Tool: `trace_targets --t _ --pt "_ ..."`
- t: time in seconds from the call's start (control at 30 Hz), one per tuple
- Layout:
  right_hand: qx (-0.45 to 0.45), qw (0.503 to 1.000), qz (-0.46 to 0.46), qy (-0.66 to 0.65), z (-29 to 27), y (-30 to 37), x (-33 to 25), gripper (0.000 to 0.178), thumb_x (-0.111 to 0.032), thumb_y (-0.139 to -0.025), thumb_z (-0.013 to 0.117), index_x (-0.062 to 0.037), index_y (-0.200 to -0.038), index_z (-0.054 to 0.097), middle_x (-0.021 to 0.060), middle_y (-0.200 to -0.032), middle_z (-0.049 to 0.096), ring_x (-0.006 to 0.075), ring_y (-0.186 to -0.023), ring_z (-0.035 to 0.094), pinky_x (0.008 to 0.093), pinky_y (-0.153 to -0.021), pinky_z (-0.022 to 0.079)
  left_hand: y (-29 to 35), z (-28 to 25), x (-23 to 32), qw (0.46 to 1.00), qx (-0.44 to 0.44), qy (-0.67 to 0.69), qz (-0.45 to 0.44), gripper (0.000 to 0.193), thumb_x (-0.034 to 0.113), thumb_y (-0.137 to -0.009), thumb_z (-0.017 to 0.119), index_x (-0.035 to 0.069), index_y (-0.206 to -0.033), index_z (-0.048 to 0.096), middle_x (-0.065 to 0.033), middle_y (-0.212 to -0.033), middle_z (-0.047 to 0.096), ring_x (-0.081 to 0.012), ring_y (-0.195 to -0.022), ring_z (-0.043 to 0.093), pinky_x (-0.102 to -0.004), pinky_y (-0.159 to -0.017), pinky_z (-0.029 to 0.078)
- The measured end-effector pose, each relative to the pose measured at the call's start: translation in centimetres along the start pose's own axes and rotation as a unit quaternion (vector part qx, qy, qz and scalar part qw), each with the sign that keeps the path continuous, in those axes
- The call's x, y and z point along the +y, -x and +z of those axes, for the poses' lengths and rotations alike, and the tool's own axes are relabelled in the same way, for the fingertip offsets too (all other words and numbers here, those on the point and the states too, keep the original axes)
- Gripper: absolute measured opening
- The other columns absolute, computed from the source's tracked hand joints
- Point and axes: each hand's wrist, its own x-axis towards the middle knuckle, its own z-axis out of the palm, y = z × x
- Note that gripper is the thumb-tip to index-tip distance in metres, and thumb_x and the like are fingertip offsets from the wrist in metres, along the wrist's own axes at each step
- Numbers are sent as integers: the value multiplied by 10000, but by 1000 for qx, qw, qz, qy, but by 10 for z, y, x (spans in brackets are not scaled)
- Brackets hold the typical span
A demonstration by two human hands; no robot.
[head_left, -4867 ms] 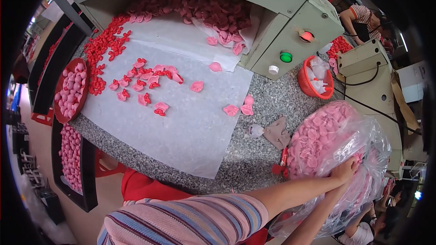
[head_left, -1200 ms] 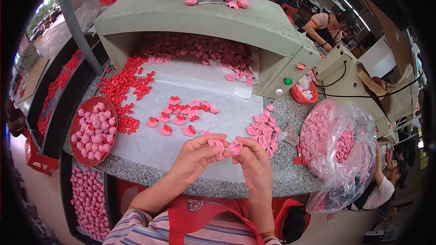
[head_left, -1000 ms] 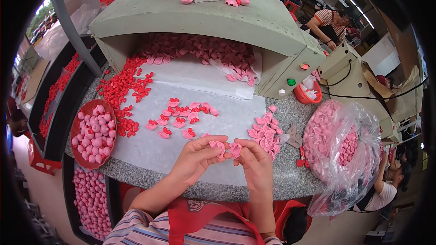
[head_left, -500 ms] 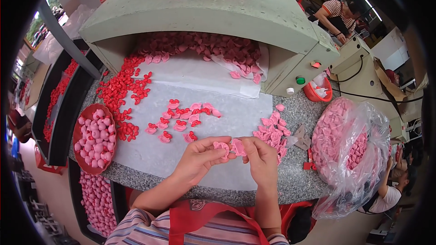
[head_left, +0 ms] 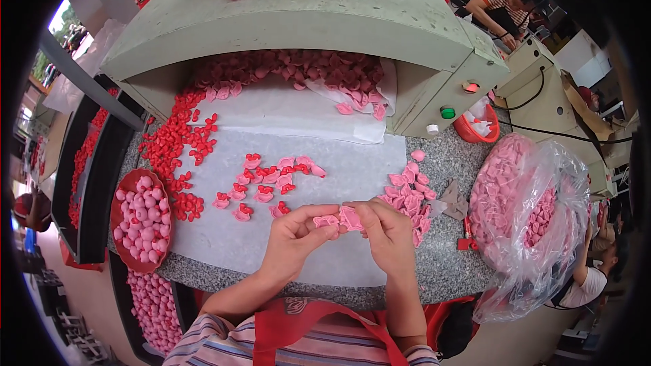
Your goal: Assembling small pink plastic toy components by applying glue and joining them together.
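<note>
Two pink shells are up in the hands, over the paper (head_left: 217, 237) near the front edge of the bench (head_left: 447, 271). The left hand (head_left: 291, 236) has its grip closed on the left shell (head_left: 326, 221), pinched between thumb and fingers; the right hand (head_left: 390, 232) has its grip closed on the right shell (head_left: 350, 218). The shells sit side by side at the fingertips; I cannot tell whether they touch.

Five seconds ago both arms reached to the bag (head_left: 563, 207) at the bench's right end; now they are back at the middle. Only about three loose shells lay by the paper's right edge then, and now a pile (head_left: 407, 196) spreads there, beside the grey cloth (head_left: 454, 201). Compared with half a second ago, the hands hold nearly the same pose.

Little else has changed. The red bits (head_left: 182, 132) run down the bench's left side from the mouth of the housing (head_left: 285, 30), which stands along the far edge. The bowl (head_left: 140, 266) of pink balls stays at the near left corner, and the bow-trimmed shells (head_left: 285, 181) lie scattered mid-paper.
</note>
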Motion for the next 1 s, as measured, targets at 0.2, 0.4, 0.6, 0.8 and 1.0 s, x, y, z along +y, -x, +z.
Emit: trace_targets --t 0.2,0.4,0.6,0.8,1.0 --pt "16 993 -77 87 0 1 -10 134 -98 -833 557 -14 -884 647 94 -721 600 150 -557 557 243 -496 421 -2 1 -2 1000 -1 15 1 276 -60 -779 558 -51 -1054 545 -117 -940 611 -151 -826 600 -279 -742 500" --pt "33 987 -102 119 1 4 -17 113 -83 -807 593 -17 -880 648 81 -705 590 138 -563 586 227 -479 465 -2 1 -2 1000 -8 8 -2 278 -59 -777 560 -50 -1054 545 -117 -942 613 -147 -821 602 -274 -739 501" --pt "41 988 -106 109 1 6 -11 113 -87 -810 587 -18 -874 649 86 -691 584 144 -540 574 241 -466 445 -1 2 -5 1000 -4 2 -4 272 -55 -777 565 -54 -1048 546 -120 -942 615 -151 -814 608 -269 -732 505" --pt "70 984 -93 135 3 11 0 117 -114 -807 589 -29 -856 651 86 -655 576 180 -526 567 281 -456 424 -2 2 -10 999 -4 2 -37 269 -32 -781 572 -52 -1048 545 -115 -921 617 -153 -771 617 -261 -694 523" --pt "50 988 -66 129 8 35 19 182 -86 -776 622 -32 -950 628 76 -677 571 147 -533 546 242 -476 423 -11 -23 -7 984 2 97 -148 268 -16 -781 564 -41 -1048 552 -114 -887 620 -162 -725 628 -233 -636 539"
